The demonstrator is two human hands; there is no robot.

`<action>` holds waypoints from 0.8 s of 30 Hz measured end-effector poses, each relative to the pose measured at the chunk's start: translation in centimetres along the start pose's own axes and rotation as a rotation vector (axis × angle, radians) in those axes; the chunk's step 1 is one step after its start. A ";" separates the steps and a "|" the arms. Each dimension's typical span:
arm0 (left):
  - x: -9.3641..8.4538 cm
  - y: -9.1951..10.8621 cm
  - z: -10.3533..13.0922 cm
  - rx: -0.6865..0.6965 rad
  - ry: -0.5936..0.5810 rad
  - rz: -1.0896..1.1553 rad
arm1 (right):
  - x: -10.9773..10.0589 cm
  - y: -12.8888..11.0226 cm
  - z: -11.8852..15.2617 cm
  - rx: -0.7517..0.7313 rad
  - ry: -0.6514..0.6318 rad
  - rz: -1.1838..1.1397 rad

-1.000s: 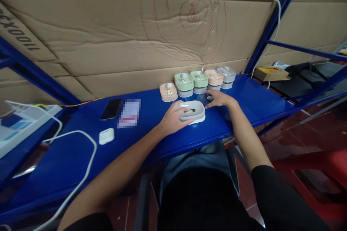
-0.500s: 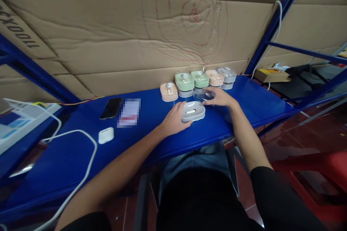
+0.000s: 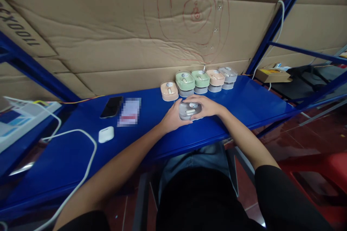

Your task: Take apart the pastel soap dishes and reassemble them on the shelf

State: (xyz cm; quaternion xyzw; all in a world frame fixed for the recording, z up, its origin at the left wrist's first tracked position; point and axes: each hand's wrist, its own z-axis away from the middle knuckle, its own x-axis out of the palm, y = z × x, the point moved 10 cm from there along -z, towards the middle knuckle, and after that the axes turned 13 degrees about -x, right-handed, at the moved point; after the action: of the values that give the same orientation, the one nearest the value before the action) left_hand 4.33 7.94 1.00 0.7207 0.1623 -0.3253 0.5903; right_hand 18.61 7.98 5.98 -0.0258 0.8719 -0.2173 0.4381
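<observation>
Upside-down print (image 3: pixel 21 29) on the cardboard (image 3: pixel 114 18) at far left appears to read "1100X3". Round labels (image 3: pixel 193 105) on the held box (image 3: pixel 185 114) and the boxes behind it (image 3: pixel 187 83) are too small to read.

Grey box (image 3: pixel 185 116): smooth plastic; lid (image 3: pixel 190 108) clear, glossy. Tabletop (image 3: pixel 251 97): smooth, glossy. Backing (image 3: pixel 108 50): matt, creased cardboard.

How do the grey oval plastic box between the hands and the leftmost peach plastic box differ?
The left hand and right hand hold the grey box; the peach box is unheld. The grey box sits nearer the blue table's front edge than the peach box. Both have stickers.
</observation>
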 end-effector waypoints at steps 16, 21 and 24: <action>0.0 0.4 -0.1 0.065 -0.045 0.016 | 0.5 -1.2 -0.4 0.042 -0.093 0.106; 0.0 0.3 0.0 0.032 -0.057 0.010 | 0.6 -1.2 -0.4 0.049 -0.080 0.100; 0.0 0.3 -0.1 0.049 -0.051 0.006 | 0.6 -1.0 -0.4 0.051 -0.079 0.073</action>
State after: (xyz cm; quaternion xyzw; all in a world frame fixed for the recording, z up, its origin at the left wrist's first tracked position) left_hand 4.53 7.92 1.27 0.7268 0.1369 -0.3458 0.5775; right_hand 17.74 7.10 6.14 0.0088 0.8485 -0.2221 0.4802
